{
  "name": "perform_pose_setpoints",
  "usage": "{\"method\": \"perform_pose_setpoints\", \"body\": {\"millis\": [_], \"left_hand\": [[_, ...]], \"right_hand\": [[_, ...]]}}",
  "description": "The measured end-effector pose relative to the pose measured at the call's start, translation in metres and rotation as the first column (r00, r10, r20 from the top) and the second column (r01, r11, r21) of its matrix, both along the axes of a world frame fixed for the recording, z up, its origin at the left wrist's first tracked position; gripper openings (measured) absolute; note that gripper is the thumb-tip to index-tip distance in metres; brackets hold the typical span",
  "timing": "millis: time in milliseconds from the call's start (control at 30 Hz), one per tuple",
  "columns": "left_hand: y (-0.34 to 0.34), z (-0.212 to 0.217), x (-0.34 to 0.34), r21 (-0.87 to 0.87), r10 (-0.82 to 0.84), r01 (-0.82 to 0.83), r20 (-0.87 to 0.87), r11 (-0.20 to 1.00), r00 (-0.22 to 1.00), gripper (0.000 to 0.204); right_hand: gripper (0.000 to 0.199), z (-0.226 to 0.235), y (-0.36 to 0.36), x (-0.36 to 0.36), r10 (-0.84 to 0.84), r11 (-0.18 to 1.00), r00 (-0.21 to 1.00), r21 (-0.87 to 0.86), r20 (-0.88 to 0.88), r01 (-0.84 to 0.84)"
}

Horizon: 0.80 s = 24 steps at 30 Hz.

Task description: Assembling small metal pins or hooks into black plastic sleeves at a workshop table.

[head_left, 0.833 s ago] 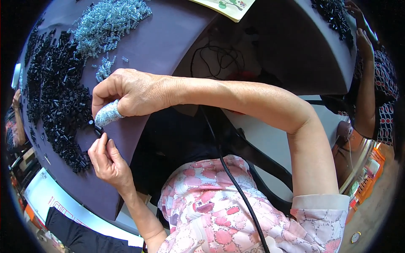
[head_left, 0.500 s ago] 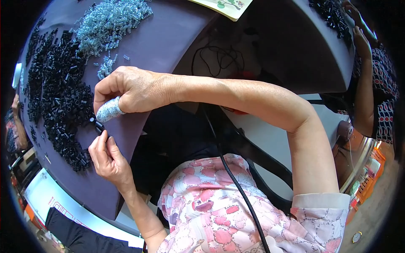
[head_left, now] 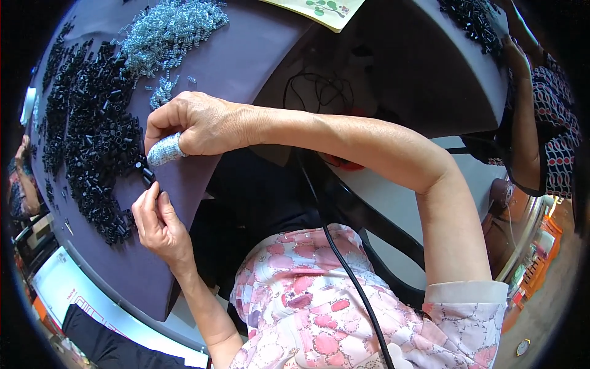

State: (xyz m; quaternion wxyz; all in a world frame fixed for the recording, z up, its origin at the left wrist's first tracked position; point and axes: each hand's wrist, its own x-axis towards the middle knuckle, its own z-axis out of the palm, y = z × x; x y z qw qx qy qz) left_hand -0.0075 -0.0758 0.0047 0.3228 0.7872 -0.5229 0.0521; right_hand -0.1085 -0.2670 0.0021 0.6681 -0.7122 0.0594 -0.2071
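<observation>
My left hand pinches a small black cylindrical part between thumb and fingertips at the near edge of the heap of black parts. Just above it my right hand is bent down, closed, its thumb wrapped in a light blue-grey cover. The right fingertips are by the top of that cylinder, and whatever they grip is hidden. Left of them is another small dark piece with a pale end. The heap of black tubular parts spreads to the left of both hands.
A pile of shiny small coil springs lies on the purple-grey tabletop behind my right hand. A pale printed card is at the back. On the right, another person's arm is beside more black parts. A black cable crosses my front.
Both hands sit slightly farther right in the picture, as do the heaps on the left. They stay close together, and the black cylinder remains in my left fingertips.
</observation>
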Motion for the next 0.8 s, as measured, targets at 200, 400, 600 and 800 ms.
{"method": "perform_pose_setpoints", "body": {"millis": [200, 400, 600, 800], "left_hand": [[-0.0021, 0.0037, -0.0042, 0.007, 0.031, -0.031, -0.062, 0.999, 0.998, 0.018], [-0.0016, 0.0046, -0.0043, 0.037, 0.044, -0.041, -0.062, 0.998, 0.997, 0.018], [-0.0023, 0.0039, -0.0045, 0.039, 0.043, -0.041, -0.065, 0.998, 0.997, 0.017], [-0.0032, 0.0015, -0.0015, 0.015, 0.017, -0.016, -0.05, 1.0, 0.999, 0.016]], "right_hand": [[0.018, -0.0065, 0.0025, 0.0029, -0.028, 1.0, 0.998, 0.013, 0.055, 0.027], [0.019, -0.0086, 0.0025, 0.0045, -0.015, 1.0, 0.999, 0.029, 0.051, 0.013], [0.013, -0.0011, 0.0007, -0.0014, -0.001, 1.0, 1.0, 0.024, 0.019, 0.0], [0.014, -0.0027, 0.0012, -0.0005, -0.009, 1.0, 0.999, 0.018, 0.033, 0.008]]}}
